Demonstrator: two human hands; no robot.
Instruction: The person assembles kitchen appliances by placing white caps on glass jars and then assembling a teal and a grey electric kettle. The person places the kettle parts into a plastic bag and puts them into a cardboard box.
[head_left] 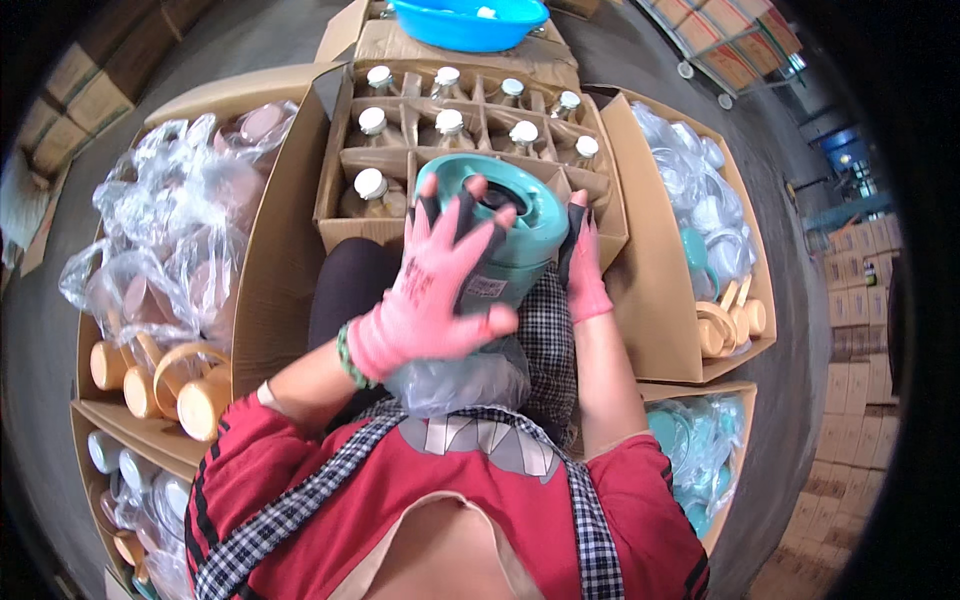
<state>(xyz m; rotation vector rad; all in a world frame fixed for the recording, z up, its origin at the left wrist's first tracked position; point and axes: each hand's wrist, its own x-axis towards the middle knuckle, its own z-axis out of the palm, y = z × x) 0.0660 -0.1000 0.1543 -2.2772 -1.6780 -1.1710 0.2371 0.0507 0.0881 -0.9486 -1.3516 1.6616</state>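
A teal vacuum flask (535,238) stands in front of my body, its round top with a dark central opening tilted up toward me. A small printed label shows on its side, and clear plastic wrap (465,378) lies around its lower end. My left hand (435,275), in a pink glove with bare fingertips, is spread across the flask's near left side and top rim, thumb stuck out to the right. My right hand (585,262), gloved alike, is against the flask's right side; some of its fingers are hidden.
Ahead is a divided carton (470,215) of white-capped bottles, with a blue basin (470,25) beyond. Open cartons of plastic-wrapped parts and peach-coloured cups (205,400) flank me on the left; similar cartons (650,300) stand right. Stacked boxes (845,400) line the far right.
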